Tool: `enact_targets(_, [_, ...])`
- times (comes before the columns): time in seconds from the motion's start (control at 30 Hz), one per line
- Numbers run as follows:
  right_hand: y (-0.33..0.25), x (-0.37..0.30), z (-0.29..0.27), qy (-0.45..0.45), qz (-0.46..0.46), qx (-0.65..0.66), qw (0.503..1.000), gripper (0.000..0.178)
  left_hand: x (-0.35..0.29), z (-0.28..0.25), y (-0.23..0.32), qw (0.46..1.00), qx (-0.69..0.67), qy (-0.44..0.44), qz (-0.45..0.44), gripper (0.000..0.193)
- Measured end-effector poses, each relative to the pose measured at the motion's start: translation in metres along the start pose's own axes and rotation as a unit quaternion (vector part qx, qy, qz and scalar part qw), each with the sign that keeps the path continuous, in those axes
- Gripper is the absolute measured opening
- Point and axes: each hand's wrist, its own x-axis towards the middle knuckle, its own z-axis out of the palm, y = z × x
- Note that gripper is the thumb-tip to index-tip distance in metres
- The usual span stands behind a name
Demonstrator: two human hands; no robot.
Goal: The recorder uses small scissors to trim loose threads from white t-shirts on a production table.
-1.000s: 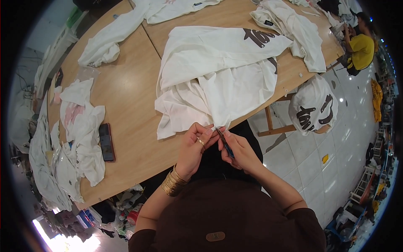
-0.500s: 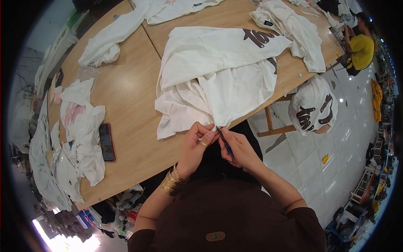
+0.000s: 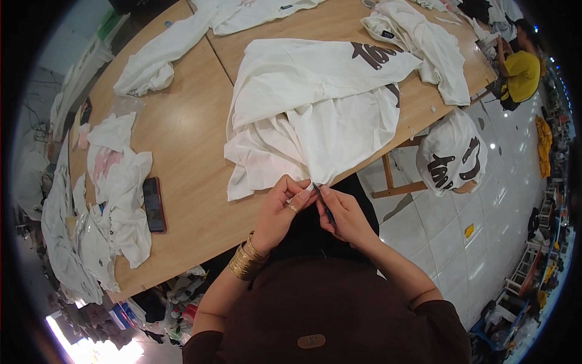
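The left hand (image 3: 280, 209), with gold bangles (image 3: 247, 261) on its wrist, angles up and rightward, thumb and fingers pinching the edge of a white printed garment (image 3: 321, 115). This spreads across the wooden table (image 3: 188, 176) beyond both hands, one gathered corner reaching their fingertips. Angled up and leftward, the right hand (image 3: 347, 212) grips small dark snips (image 3: 327, 209), tips against that corner.

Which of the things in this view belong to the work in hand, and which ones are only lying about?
In the work:
White printed cloth, near edge in the left hand
Small dark tool, apparently snips, in the right hand

Seemingly just lying about:
Phone on the table
Pink-marked white cloth beside it
White garment, upper right
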Motion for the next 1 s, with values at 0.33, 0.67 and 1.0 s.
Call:
enact_targets(0.33, [-0.001, -0.005, -0.003, -0.016, 0.034, -0.011, 0.999, 0.044, 0.001, 0.001, 0.01, 0.993, -0.108, -0.005, -0.055, 0.012])
enact_targets(0.67, [-0.002, -0.002, 0.001, -0.01, 0.033, -0.012, 0.999, 0.043, 0.0, -0.001, 0.005, 0.993, -0.109, -0.012, -0.051, 0.013])
enact_targets(1.0, [0.001, -0.003, 0.002, 0.006, 0.021, -0.02, 1.0, 0.043, 0.0, -0.001, 0.003, 0.993, -0.109, -0.014, -0.046, 0.013])
